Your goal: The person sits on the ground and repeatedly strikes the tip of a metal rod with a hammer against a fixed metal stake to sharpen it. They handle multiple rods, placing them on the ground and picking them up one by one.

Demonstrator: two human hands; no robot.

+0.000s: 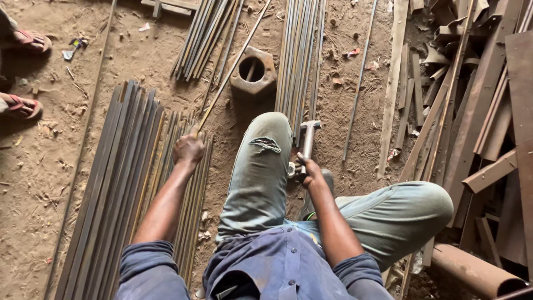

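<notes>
My left hand (189, 149) grips the near end of a long thin metal rod (233, 64). The rod runs up and to the right, across the hole of a heavy six-sided metal block (254, 71) on the dirt floor. My right hand (308, 169) holds the handle of a hammer (308, 136), whose head points away from me, just right of my left knee (270, 133). I am seated, with both legs in grey-green trousers and blue sleeves rolled up.
A wide bundle of flat metal strips (122, 178) lies under my left arm. More rod bundles (300, 55) lie ahead. Rusty angle bars and scrap (477, 122) pile up at right, with a rusty pipe (472, 272). Another person's sandalled feet (25, 72) stand at far left.
</notes>
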